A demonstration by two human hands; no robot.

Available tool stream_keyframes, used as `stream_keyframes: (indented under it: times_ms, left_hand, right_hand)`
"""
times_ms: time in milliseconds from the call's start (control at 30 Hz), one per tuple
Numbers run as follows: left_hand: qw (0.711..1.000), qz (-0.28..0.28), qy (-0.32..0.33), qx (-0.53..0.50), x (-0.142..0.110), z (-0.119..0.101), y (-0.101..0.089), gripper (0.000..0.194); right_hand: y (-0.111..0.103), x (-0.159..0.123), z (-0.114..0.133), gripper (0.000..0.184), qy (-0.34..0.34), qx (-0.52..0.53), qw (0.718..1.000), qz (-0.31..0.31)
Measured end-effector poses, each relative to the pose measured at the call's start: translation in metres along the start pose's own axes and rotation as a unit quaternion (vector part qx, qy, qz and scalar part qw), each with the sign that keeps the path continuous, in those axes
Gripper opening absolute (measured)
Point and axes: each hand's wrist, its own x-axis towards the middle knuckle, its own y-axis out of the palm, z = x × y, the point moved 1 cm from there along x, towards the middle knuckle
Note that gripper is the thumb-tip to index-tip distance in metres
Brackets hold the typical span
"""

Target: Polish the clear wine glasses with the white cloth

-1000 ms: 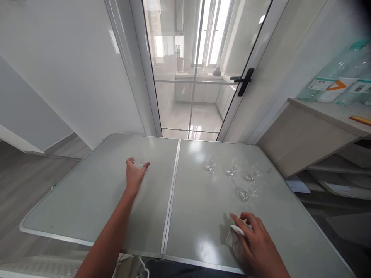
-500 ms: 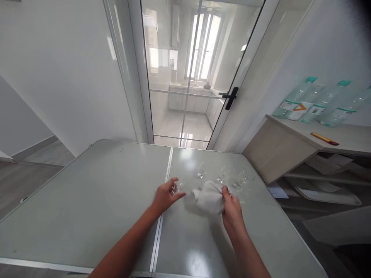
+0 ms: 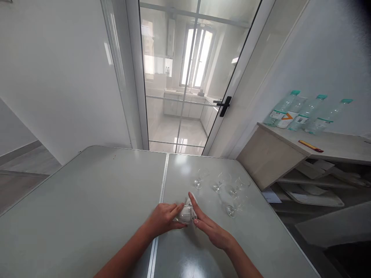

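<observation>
My left hand [image 3: 164, 218] is closed round the bowl of a clear stemmed glass [image 3: 181, 217], which lies tilted above the table with its mouth toward the right. A white cloth [image 3: 191, 201] is bunched at and inside the glass's mouth. My right hand [image 3: 213, 231] presses the cloth there, its thumb and fingers on either side of the bundle. The glass's stem and foot are hidden by my left hand. Just beyond my right hand, several clear stemmed glasses, one with its round foot [image 3: 230, 211] nearest, stand on the table.
The grey-green table [image 3: 121, 189] has a metal seam [image 3: 163, 181] running down its middle. At the right stands a wooden shelf unit [image 3: 255, 158] with several green-capped plastic bottles [image 3: 301, 117] and a yellow-red stick [image 3: 310, 146] on top. A glazed door [image 3: 174, 123] faces me.
My right hand has moved left and brought the cloth from beside the standing glasses to the mouth of the glass in my left hand. The cloth has gone from spread out to bunched. My view has shifted slightly.
</observation>
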Motion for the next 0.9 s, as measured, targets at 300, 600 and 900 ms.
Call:
stream_keyframes:
  times_ms: [300, 600, 900]
  left_hand:
    - [0.904, 0.235, -0.096, -0.344, 0.011, -0.007, -0.025, 0.052]
    - [0.983, 0.08, 0.01, -0.165, 0.008, -0.002, -0.015, 0.066]
    - [0.795, 0.316, -0.176, -0.486, 0.016, -0.016, -0.018, 0.064]
  right_hand:
    - [0.015, -0.021, 0.028, 0.09, -0.146, -0.292, 0.934, 0.149]
    - [0.032, -0.022, 0.012, 0.097, -0.022, 0.08, 0.996, -0.043]
    - [0.006, -0.041, 0.054, 0.055, -0.076, -0.174, 0.98, 0.063]
